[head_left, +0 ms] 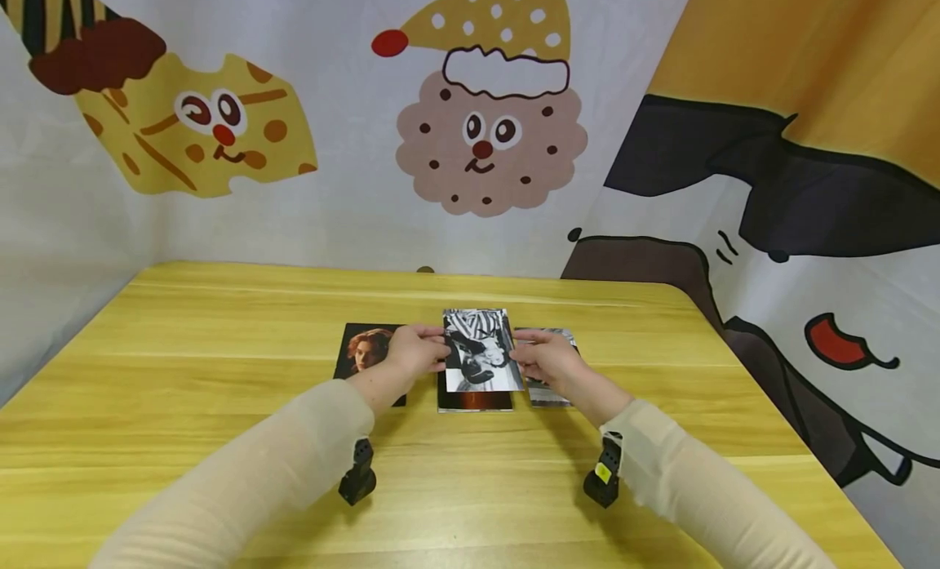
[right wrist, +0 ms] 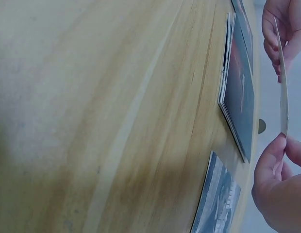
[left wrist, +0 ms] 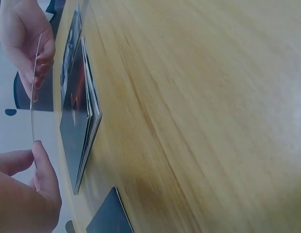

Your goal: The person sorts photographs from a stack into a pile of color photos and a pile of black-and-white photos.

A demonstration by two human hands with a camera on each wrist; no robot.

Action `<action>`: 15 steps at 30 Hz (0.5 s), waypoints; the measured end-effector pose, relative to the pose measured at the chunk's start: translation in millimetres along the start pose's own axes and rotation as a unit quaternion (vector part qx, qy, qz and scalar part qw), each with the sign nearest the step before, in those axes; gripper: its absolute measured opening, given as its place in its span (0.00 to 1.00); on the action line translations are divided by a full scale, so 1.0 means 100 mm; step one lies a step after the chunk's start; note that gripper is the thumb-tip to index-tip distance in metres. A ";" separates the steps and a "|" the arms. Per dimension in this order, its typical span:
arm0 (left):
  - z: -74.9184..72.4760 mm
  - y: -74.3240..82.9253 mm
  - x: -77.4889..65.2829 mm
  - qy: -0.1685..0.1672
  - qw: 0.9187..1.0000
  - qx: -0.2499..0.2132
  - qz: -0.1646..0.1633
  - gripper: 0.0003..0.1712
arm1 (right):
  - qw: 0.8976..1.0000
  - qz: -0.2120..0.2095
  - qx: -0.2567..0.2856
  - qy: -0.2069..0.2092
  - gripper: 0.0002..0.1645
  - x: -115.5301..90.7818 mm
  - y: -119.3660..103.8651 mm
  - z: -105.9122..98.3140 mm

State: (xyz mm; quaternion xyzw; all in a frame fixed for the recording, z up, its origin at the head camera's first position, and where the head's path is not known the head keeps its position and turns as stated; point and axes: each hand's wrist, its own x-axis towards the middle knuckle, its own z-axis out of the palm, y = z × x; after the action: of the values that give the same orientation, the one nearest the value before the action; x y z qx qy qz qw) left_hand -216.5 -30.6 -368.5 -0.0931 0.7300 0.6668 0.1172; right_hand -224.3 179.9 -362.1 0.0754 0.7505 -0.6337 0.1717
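Between both hands a black-and-white photo card (head_left: 481,353) is held up above the table. My left hand (head_left: 417,353) pinches its left edge between thumb and fingers, and my right hand (head_left: 547,358) pinches the right edge. In the left wrist view the card (left wrist: 33,107) shows edge-on, raised off the wood. Below it lies a small stack of cards (head_left: 476,402) with a dark, reddish top picture, mostly covered by the held card in the head view. A dark portrait card (head_left: 365,348) lies beside my left hand, and another black-and-white card (head_left: 547,393) lies partly under my right hand.
The yellow wood-grain table (head_left: 220,324) spreads around the cards. Behind it hangs a cloth (head_left: 352,226) printed with cartoon figures. Both wrists carry small black cameras, one on the left (head_left: 357,473) and one on the right (head_left: 604,473).
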 end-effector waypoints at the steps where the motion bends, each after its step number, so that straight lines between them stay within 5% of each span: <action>1: 0.00 0.00 0.00 0.001 1.000 0.001 0.001 0.24 | 1.000 0.001 -0.003 0.002 0.30 0.00 0.00 0.00; 15: 0.12 0.06 0.01 0.020 1.000 -0.005 0.010 0.24 | 1.000 0.006 -0.013 0.016 0.29 -0.02 -0.02 -0.07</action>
State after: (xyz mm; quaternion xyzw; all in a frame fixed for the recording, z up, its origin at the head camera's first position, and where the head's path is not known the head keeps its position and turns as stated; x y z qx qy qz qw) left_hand -218.6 -18.5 -363.8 -0.0995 0.7298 0.6696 0.0954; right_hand -224.5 186.9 -358.6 0.0874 0.7612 -0.6213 0.1641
